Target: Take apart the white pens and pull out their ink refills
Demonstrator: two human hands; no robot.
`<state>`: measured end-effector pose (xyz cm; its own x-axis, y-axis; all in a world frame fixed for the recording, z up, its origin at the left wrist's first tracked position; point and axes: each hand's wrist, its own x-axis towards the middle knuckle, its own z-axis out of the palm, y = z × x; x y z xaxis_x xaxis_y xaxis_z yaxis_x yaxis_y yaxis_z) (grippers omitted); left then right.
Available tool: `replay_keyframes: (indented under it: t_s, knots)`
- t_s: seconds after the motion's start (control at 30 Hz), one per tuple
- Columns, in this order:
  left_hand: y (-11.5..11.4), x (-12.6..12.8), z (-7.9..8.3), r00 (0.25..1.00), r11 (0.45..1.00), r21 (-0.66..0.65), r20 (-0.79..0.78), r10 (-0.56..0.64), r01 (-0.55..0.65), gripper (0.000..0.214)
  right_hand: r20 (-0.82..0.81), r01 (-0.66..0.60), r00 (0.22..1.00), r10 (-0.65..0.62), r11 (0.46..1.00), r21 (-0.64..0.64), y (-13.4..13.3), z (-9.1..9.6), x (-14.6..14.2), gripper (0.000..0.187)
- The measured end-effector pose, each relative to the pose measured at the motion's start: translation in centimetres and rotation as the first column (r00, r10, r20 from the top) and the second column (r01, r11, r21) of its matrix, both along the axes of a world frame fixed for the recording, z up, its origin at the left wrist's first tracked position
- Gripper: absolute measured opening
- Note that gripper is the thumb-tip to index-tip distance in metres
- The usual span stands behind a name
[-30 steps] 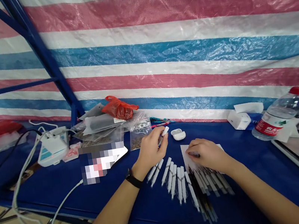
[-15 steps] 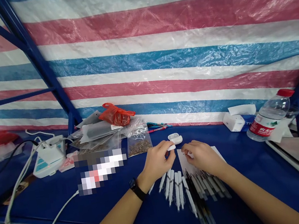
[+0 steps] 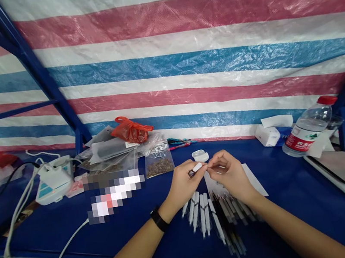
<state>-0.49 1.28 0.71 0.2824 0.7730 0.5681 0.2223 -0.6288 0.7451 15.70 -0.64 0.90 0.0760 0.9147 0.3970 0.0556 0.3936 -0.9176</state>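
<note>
White stick in left grip, between thumb and forefinger.

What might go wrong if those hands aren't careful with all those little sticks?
The small white piece pinched in the left hand might slip and land near the white sticks, where its matching colour could make it hard to spot. The right hand is right by the thin grey sticks, so its wrist might brush them and knock them askew.
</note>
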Motion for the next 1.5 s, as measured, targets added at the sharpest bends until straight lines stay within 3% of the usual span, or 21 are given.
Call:
replay_keyframes:
  t_s: [0.3,0.47,0.63,0.73,0.83,0.9,1.03,1.27,1.5]
  knots:
    - [0.3,0.2,-0.1,0.991,0.987,-0.159,0.131,0.024,-0.003,0.031,-0.006,0.03,1.0,-0.03,0.999,0.018,-0.2,0.2,-0.1,0.025]
    - [0.2,0.2,0.2,0.978,0.961,-0.274,0.207,0.01,0.048,0.032,0.02,0.06,0.998,-0.062,0.993,0.105,-0.3,0.1,-0.1,0.025]
    - [0.2,0.1,0.4,0.976,0.96,-0.272,0.219,0.0,0.06,0.031,0.152,-0.023,0.988,0.007,0.995,0.099,-0.3,0.6,0.3,0.021]
    - [0.2,0.0,0.6,0.977,0.965,-0.263,0.2,0.069,-0.014,0.031,0.395,-0.09,0.912,0.113,0.993,-0.076,-0.4,1.7,1.5,0.022]
    - [0.3,-0.2,0.9,0.978,0.96,-0.271,0.173,0.119,-0.069,0.031,0.663,-0.113,0.698,0.269,0.956,-0.269,-0.7,2.6,2.8,0.021]
    - [0.4,-0.3,0.9,0.977,0.96,-0.267,0.166,0.131,-0.083,0.031,0.74,-0.096,0.591,0.322,0.938,-0.332,-1.1,2.8,3.1,0.021]
    - [0.5,-0.2,0.6,0.979,0.96,-0.263,0.149,0.139,-0.096,0.031,0.802,-0.047,0.486,0.347,0.927,-0.372,-1.9,2.6,1.9,0.02]
    - [0.6,-0.2,0.5,0.976,0.946,-0.301,0.142,0.167,-0.118,0.033,0.857,0.146,0.441,0.266,0.921,-0.361,-2.4,2.3,-0.4,0.028]
    - [0.5,-0.2,0.6,0.978,0.943,-0.305,0.114,0.175,-0.134,0.035,0.821,0.187,0.518,0.239,0.905,-0.382,-2.4,2.1,-0.2,0.031]
